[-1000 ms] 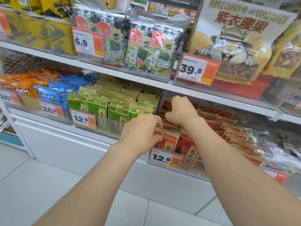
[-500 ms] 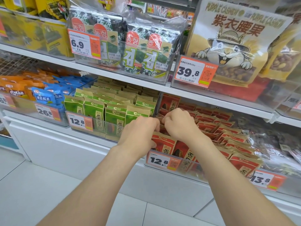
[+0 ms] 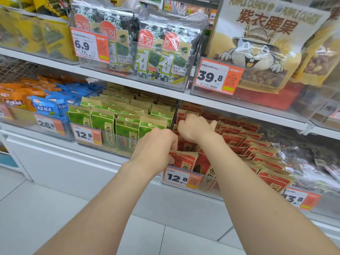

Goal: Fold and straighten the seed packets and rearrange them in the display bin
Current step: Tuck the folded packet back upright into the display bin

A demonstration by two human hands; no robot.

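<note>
A: Head view: where are the hands?
B: The left hand point(image 3: 156, 146) grips the front packet of the red seed packets point(image 3: 185, 159) at the front left corner of the clear display bin point(image 3: 206, 184). The right hand point(image 3: 196, 127) curls round a packet top just behind.
A: How far along?
B: Seemingly partway; rows toward the bin's right edge lean untidily.
A: Surroundings?
B: White shop shelf point(image 3: 103, 153), green packets point(image 3: 127, 126) in the neighbouring bin, pale tiled floor point(image 3: 46, 208).

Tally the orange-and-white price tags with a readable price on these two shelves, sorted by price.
Orange-and-white price tag reading 6.9: 1
Tag reading 39.8: 1
Tag reading 26.8: 1
Tags reading 12.8: 2
Tag reading 13.8: 1
Total: 6
</note>
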